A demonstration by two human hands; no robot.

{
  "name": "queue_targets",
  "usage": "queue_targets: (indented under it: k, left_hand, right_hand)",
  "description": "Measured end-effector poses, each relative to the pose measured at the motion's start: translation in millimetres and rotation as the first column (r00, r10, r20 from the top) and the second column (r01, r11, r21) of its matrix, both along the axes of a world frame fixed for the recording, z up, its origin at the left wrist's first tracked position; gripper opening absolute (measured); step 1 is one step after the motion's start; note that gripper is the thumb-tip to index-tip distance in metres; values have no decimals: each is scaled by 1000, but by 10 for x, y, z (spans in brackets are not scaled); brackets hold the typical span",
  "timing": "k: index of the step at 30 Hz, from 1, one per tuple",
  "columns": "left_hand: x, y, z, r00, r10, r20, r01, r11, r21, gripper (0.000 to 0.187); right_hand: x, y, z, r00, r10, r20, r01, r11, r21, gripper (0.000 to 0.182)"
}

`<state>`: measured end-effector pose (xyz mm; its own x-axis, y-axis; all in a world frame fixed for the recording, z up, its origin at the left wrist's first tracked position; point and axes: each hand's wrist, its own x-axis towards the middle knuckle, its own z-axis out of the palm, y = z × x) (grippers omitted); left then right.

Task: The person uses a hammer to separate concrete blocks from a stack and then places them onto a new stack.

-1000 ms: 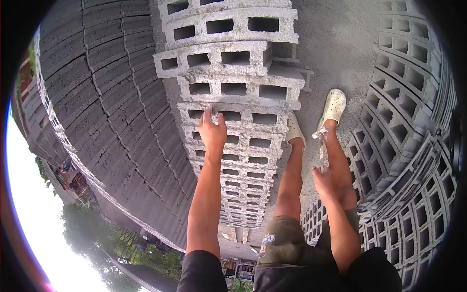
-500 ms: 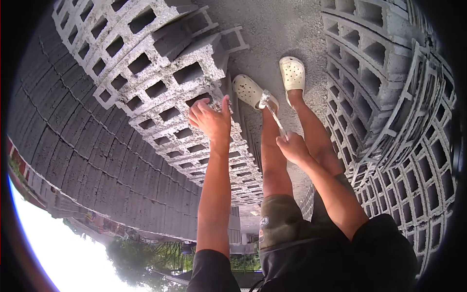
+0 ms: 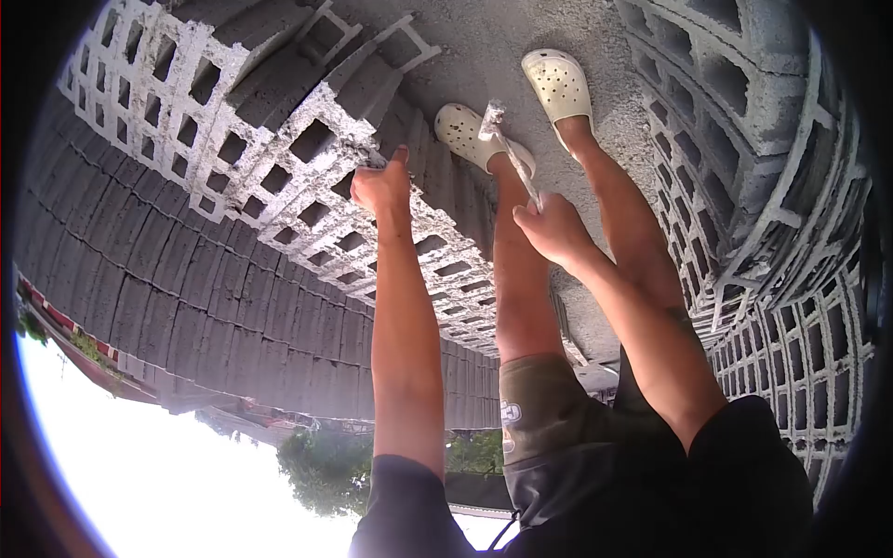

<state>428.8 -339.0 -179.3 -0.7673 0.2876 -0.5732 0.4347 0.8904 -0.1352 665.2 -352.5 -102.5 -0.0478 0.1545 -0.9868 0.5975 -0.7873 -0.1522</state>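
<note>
Hollow concrete blocks (image 3: 296, 186) are stacked in a wall on the left. My left hand (image 3: 379, 189) is at the wall's upper edge, its fingers curled against a block and its thumb pointing up beside it. The fingertips are partly hidden. My right hand (image 3: 551, 228) is closed around the thin handle of a hammer-like tool (image 3: 494, 121) crusted with pale material. The tool's head points away from me, above my left shoe (image 3: 460, 130), and touches no block that I can see.
More hollow blocks (image 3: 721, 167) are stacked on the right. Rough grey ground (image 3: 484, 37) lies between the stacks, with my right shoe (image 3: 561, 82) on it. Grey blocks (image 3: 186, 307) stand in rows beyond the left wall; trees (image 3: 326, 465) show at the bottom.
My left hand has moved up, its spread fingers now curled at the block edge. My right hand and the tool have moved up and slightly left. The view has shifted.
</note>
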Motion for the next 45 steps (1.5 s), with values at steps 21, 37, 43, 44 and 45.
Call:
queue_targets:
  k: [21, 37, 43, 44, 45]
  left_hand:
    - [-387, -210, 1187, 747, 229, 624, -491, 823, 285, 37]
    - [-726, -382, 1537, 755, 171, 633, -401, 884, 239, 37]
    - [-679, -366, 1563, 734, 170, 658, -428, 867, 253, 39]
    - [-676, -360, 1573, 727, 185, 662, -443, 862, 246, 40]
    - [-683, -360, 1578, 721, 203, 663, -459, 856, 238, 40]
  right_hand:
    - [-281, -7, -60, 877, -471, -92, 465, 882, -81, 36]
    - [-304, 327, 225, 853, -467, -232, 511, 659, 552, 45]
    - [-249, 1301, 710, 635, -654, -410, 683, 229, 693, 43]
    - [-332, 1335, 749, 546, -722, -425, 717, 141, 683, 43]
    - [-557, 1187, 681, 394, -766, -509, 818, 40, 573, 41]
